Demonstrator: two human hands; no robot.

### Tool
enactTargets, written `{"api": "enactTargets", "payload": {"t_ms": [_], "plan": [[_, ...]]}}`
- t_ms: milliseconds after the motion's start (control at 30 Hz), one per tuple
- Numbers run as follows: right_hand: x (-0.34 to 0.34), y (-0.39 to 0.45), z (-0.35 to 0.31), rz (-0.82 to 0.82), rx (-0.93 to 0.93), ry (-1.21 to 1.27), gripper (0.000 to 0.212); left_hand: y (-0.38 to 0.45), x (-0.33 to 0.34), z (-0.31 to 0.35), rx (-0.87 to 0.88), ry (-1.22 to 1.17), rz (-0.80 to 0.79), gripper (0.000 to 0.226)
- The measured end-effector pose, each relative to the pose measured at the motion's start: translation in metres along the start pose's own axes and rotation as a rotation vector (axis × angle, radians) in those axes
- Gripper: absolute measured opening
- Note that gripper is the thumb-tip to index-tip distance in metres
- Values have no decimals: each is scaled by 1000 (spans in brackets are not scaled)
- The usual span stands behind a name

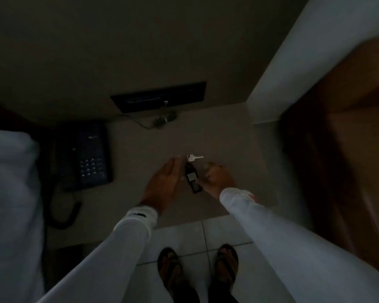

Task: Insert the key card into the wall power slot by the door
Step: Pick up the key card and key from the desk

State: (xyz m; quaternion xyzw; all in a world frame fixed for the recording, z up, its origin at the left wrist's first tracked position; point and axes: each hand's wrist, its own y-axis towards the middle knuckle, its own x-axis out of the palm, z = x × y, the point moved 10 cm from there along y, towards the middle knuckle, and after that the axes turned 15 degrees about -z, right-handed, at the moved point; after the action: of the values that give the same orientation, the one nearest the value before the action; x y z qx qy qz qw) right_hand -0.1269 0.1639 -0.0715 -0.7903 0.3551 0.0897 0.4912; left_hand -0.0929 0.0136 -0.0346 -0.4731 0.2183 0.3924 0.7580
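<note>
Black key card (pixel 191 177) lies on the counter (pixel 228 149) — right hand (pixel 218 179) touching it, grip unclear; left hand (pixel 164 182) open.

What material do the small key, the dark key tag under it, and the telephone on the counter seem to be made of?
Key: probably metal, since it is pale and glints in the dim light.
Key tag: seemingly dark plastic, flat and stiff, with a pale label; the blur leaves this open.
Telephone: likely dark moulded plastic with a slight sheen and small raised buttons.
</note>
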Motion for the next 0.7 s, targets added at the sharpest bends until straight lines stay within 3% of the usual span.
{"api": "enactTargets", "payload": {"t_ms": [133,267,467,567,700], "plan": [[3,26,-2,42,-6,131,47,37,3,-17,-70,-319,80,53],[9,42,-2,46,-18,156,25,61,8,-22,-102,-493,183,29],[14,40,-1,26,-90,223,4,70,32,-41,-240,-881,155,26],[9,23,0,7,-113,336,34,66,37,-31,-232,-971,45,26],[-25,-23,3,62,-116,565,40,38,-8,3,-134,-882,18,20]]}}
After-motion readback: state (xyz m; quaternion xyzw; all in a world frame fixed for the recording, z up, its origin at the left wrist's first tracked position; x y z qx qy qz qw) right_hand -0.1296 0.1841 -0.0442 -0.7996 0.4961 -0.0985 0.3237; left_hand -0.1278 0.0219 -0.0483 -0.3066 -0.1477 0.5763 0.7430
